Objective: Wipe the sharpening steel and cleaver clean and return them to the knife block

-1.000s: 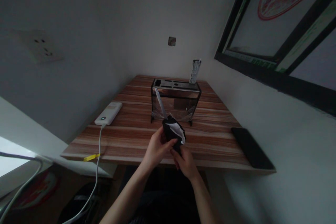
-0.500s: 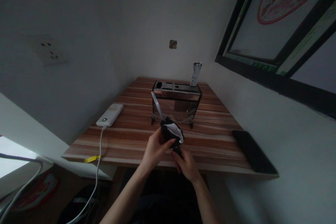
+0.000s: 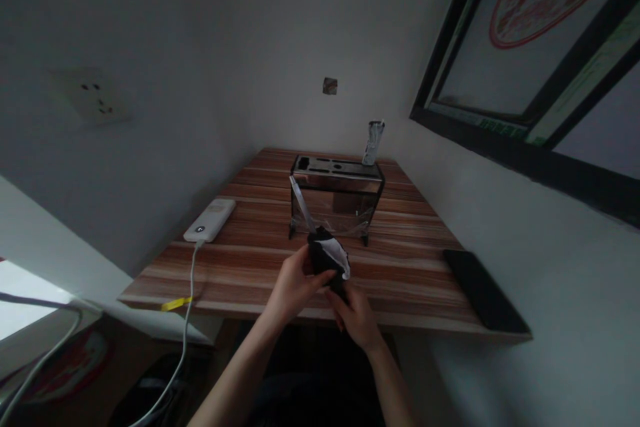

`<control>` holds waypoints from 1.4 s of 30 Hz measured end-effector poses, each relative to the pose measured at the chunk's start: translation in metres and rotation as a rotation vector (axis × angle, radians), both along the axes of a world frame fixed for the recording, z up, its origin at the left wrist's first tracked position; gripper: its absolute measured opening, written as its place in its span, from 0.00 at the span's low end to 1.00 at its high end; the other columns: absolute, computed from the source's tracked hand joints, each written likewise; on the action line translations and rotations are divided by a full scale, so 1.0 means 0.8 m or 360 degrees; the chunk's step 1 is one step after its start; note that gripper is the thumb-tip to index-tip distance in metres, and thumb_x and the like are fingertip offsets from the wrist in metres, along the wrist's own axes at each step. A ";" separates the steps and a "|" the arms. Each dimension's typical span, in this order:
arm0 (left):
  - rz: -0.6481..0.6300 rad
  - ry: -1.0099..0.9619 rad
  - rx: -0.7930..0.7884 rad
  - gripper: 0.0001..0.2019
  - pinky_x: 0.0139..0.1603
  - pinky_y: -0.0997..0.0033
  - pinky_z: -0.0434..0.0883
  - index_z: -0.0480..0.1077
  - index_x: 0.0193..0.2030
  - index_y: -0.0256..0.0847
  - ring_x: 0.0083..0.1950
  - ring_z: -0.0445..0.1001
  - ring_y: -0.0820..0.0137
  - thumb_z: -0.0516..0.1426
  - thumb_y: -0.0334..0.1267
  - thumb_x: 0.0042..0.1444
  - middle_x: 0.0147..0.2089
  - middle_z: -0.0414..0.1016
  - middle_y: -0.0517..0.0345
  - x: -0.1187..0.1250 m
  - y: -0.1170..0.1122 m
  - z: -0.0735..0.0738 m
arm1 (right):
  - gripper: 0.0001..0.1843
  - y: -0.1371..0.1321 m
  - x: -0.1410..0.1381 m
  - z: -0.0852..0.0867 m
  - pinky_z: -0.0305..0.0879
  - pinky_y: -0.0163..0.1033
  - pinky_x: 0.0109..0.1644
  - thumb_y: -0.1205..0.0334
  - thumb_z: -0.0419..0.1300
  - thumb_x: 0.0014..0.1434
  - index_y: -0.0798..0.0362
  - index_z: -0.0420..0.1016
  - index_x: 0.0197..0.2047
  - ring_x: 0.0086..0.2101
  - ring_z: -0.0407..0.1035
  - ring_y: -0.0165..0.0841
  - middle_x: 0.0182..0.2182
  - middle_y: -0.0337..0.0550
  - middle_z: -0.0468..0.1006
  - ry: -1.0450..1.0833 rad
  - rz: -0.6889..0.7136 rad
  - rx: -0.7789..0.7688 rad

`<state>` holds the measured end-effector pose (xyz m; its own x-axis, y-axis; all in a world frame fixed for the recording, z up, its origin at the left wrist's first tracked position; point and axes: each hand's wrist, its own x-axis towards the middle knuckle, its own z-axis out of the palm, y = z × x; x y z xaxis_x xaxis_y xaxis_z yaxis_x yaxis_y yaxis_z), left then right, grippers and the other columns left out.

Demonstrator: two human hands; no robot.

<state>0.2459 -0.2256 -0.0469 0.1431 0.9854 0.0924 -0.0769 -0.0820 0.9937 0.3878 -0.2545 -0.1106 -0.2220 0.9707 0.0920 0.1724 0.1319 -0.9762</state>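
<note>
A long narrow knife [image 3: 303, 202] points up and away from me, its pale blade rising out of a black cloth with a white patch [image 3: 334, 253]. My left hand [image 3: 296, 280] is closed on the cloth around the blade's lower part, thumb across the front. My right hand [image 3: 356, 315] grips the dark handle below the cloth, mostly hidden by the fingers. Just beyond the blade stands a knife block [image 3: 336, 203] with a slotted metal top and see-through front. A silvery wrapped piece [image 3: 373, 142] sticks up at its right end.
On the wood-grain table [image 3: 250, 260], a white power bank [image 3: 210, 220] with a white cable [image 3: 186, 320] lies left. A black phone-like slab [image 3: 485, 290] rests by the right edge. Yellow tape [image 3: 176, 303] marks the front edge. A framed picture [image 3: 530, 80] hangs right.
Hardly anything differs. The cloth has turned slightly in my hands, and the knife and hands sit a touch lower and to the right.
</note>
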 end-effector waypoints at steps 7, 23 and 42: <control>0.0002 -0.0097 -0.0070 0.19 0.42 0.65 0.74 0.71 0.39 0.35 0.41 0.77 0.61 0.66 0.35 0.37 0.38 0.79 0.51 -0.002 -0.001 0.005 | 0.18 0.000 0.000 0.000 0.49 0.27 0.15 0.46 0.53 0.59 0.54 0.66 0.37 0.13 0.53 0.22 0.14 0.27 0.58 0.0040 0.0022 -0.0004; 0.0137 -0.0088 0.0041 0.19 0.41 0.64 0.75 0.73 0.39 0.35 0.40 0.78 0.60 0.67 0.36 0.38 0.38 0.80 0.51 -0.007 0.011 0.016 | 0.21 0.002 -0.002 0.002 0.49 0.27 0.15 0.45 0.54 0.58 0.54 0.69 0.43 0.13 0.52 0.21 0.16 0.29 0.58 0.0079 -0.0012 0.0015; 0.0140 -0.0014 0.0169 0.18 0.43 0.66 0.73 0.70 0.40 0.35 0.43 0.76 0.62 0.65 0.37 0.40 0.40 0.78 0.51 -0.016 0.015 0.024 | 0.19 0.000 0.001 0.001 0.49 0.27 0.15 0.47 0.54 0.59 0.54 0.69 0.44 0.13 0.53 0.21 0.17 0.29 0.60 0.0044 0.0034 0.0030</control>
<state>0.2328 -0.2138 -0.0275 0.0551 0.9787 0.1979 -0.0734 -0.1937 0.9783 0.3884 -0.2542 -0.1098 -0.2397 0.9638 0.1168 0.1421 0.1539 -0.9778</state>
